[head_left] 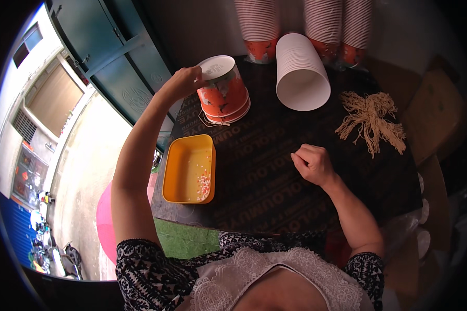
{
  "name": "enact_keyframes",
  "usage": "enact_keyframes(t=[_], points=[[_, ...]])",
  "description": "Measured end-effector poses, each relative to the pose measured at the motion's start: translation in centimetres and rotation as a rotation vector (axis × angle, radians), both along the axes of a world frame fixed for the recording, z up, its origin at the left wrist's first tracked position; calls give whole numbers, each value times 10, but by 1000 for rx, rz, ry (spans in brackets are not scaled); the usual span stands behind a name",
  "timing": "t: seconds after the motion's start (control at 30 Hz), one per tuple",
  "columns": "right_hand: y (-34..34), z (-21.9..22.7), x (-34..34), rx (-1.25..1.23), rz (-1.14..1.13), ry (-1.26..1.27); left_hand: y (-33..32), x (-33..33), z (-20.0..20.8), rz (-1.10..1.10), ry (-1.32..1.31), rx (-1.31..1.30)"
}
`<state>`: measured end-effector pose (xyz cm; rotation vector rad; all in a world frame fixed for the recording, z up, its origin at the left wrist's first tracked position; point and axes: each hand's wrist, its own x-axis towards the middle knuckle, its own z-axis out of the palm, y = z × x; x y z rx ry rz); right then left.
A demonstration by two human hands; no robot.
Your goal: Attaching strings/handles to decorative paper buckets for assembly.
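Note:
My left hand [181,83] reaches to the back left of the dark table and grips the upper edge of an upside-down orange paper bucket [223,96]. This bucket has a white base facing up, and a thin cord [213,123] lies at its lower rim. Over the middle right of the table, my right hand [314,165] is closed in a loose fist; what it holds, if anything, is hidden. A yellow plastic tray [168,171] with small pink and white bits [204,186] stands at the left edge, nearer to me than the bucket.
A stack of white paper buckets [303,78] lies on its side, its mouth toward me. Beige cords [373,122] form a loose bundle at the right. Tall wrapped bucket stacks [258,26] stand along the wall. A green metal door [104,52] opens beside the table's left.

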<state>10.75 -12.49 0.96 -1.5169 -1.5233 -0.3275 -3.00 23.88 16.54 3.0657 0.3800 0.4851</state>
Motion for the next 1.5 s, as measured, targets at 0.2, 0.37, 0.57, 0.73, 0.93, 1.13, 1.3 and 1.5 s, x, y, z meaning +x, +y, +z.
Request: enact_keyframes(t=[0.2,0.37,0.57,0.73,0.93,1.13,1.3,1.5], points=[[0,0,1,-16,-5,17,2,2,-6,16,15,4],[0,1,0,-16,-4,29,2,3,-10,37,21,-6],[1,0,1,-10,5,35,3,4,-16,41,11,6],[0,0,0,-19,5,28,4,4,-22,19,-46,-34],[2,4,-7,-27,21,32,9,5,-36,16,-106,4],[3,-3,-5,4,12,17,-17,12,-21,182,64,-107],[2,-5,-1,24,-44,33,-50,32,-36,47,-284,459],[4,-10,1,34,-30,16,-110,99,-44,-248,-367,157]])
